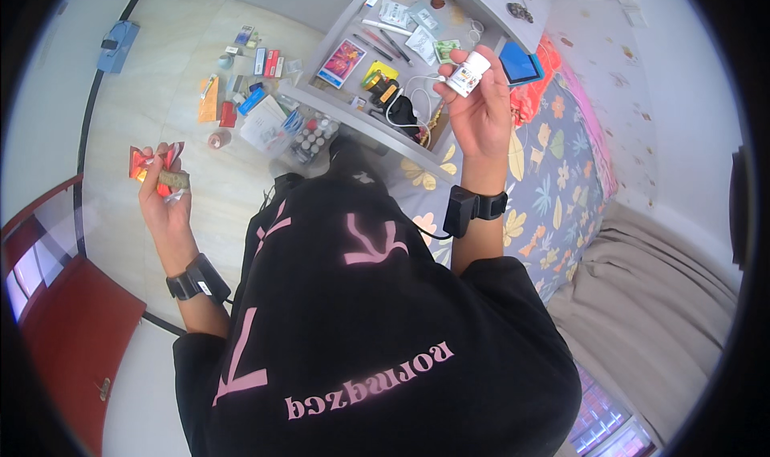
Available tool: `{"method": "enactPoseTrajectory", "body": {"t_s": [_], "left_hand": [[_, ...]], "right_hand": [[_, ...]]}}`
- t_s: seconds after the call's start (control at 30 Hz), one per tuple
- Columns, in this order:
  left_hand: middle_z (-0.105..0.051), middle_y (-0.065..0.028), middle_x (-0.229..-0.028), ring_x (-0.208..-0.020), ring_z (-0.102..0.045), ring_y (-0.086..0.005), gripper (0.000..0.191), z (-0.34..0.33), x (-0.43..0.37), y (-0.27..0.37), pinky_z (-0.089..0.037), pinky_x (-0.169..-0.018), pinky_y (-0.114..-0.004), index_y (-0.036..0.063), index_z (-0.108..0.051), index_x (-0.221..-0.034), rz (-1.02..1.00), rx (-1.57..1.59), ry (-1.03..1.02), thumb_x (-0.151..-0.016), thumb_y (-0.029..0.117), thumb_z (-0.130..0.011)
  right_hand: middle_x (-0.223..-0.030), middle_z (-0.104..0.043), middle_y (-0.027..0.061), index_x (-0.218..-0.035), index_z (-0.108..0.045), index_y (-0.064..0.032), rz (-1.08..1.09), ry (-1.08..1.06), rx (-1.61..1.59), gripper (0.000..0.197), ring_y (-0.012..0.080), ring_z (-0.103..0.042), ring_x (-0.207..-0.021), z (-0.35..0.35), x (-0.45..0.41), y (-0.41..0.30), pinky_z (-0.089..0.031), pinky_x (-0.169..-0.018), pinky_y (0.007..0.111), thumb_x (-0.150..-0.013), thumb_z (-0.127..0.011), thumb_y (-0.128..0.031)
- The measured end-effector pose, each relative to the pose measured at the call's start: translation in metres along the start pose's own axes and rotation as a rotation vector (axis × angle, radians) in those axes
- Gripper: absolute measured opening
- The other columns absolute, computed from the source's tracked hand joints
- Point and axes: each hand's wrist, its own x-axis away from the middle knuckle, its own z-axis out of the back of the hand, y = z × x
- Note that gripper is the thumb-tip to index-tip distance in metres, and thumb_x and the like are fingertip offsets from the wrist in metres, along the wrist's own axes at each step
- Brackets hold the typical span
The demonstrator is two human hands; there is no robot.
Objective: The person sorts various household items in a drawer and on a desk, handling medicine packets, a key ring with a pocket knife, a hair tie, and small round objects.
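My left hand [163,195] is raised over the floor at the left, its fingers closed around crumpled red foil wrappers [173,155] and a small greenish-brown piece [174,182] whose kind I cannot tell. Over the right side of an open drawer [385,131], my right hand [481,117] grips a small white plastic bottle [468,75] with a printed label, its white cap tilted up and away from me. Inside the drawer lie several pens [394,45], sachets [421,43], a colourful picture card [341,63], a dark jar with a yellow band [378,84], a black pouch [404,113] and a white cable [415,87].
Small boxes [271,63], an orange packet [209,101], a pinkish jar [219,139] and a clear container of capped bottles [313,138] crowd the floor left of the drawer. A flowered bed [541,186] and a blue-framed tablet [521,66] are at right. Cabled black bands circle both wrists.
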Motion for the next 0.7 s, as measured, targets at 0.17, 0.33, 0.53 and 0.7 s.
{"method": "enactPoseTrajectory", "body": {"t_s": [0.17,0.33,0.53,0.7], "left_hand": [[-0.059,-0.0123,-0.102,-0.094,-0.058,-0.0212,0.020,0.018,0.003,0.003,-0.047,-0.072,-0.026,0.0072,-0.052,-0.100,-0.039,-0.004,0.033,-0.082,-0.002,-0.056],[-0.057,-0.0105,-0.097,-0.091,-0.057,-0.0196,0.021,0.044,0.034,0.014,-0.048,-0.068,-0.024,0.0088,-0.050,-0.099,-0.047,-0.001,0.177,-0.082,-0.003,-0.055],[-0.052,-0.0076,-0.095,-0.082,-0.055,-0.0136,0.020,0.087,0.050,0.022,-0.046,-0.058,-0.017,0.0099,-0.048,-0.097,-0.004,-0.037,0.206,-0.083,-0.003,-0.053],[-0.054,-0.0069,-0.095,-0.090,-0.057,-0.0180,0.022,0.130,0.063,0.025,-0.048,-0.054,-0.020,0.0117,-0.048,-0.095,0.013,-0.028,0.286,-0.081,-0.004,-0.054]], "right_hand": [[-0.103,-0.061,0.0105,-0.108,-0.056,-0.0022,-0.186,-0.134,0.717,0.034,0.0131,-0.057,-0.083,-0.032,0.032,0.031,-0.047,-0.069,0.026,-0.076,-0.067,-0.007],[-0.090,-0.064,0.0038,-0.097,-0.063,-0.0057,-0.532,-0.562,1.072,0.031,0.0132,-0.055,-0.060,-0.060,0.061,0.041,-0.045,-0.056,0.024,-0.067,-0.071,-0.005],[-0.082,-0.060,0.0094,-0.087,-0.060,-0.0030,-0.607,-0.435,1.175,0.017,0.0179,-0.056,-0.059,-0.002,0.097,0.185,-0.045,-0.055,0.029,-0.070,-0.064,-0.003],[-0.078,-0.061,0.0148,-0.080,-0.060,-0.0035,-0.513,-0.177,1.302,0.013,0.0313,-0.061,-0.072,0.114,0.123,0.340,-0.048,-0.066,0.036,-0.068,-0.064,-0.004]]}}
